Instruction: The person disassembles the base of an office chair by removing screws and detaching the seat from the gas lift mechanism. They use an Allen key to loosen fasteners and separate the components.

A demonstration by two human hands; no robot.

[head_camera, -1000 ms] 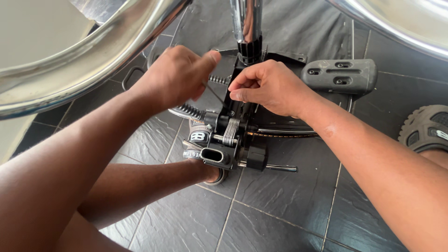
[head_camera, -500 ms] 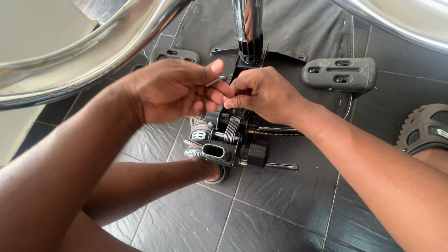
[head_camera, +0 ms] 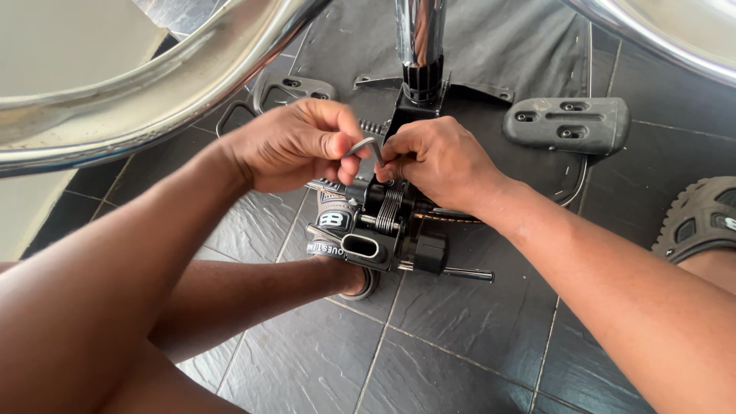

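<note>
Small bent grey metal key (head_camera: 366,146) above a black chair mechanism (head_camera: 395,226)
It is pinched between the closed left hand (head_camera: 295,146) and right hand (head_camera: 437,161)

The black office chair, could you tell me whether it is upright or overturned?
Overturned: the chair lies seat-down on the tiles, chrome column pointing toward the camera.

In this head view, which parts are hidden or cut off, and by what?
- Bent metal piece: its ends are hidden by left hand and right hand.
- Black mechanism: its top is covered by both hands.
- Chrome column: cut by top edge.
- Sandal: cut by right edge.
</note>
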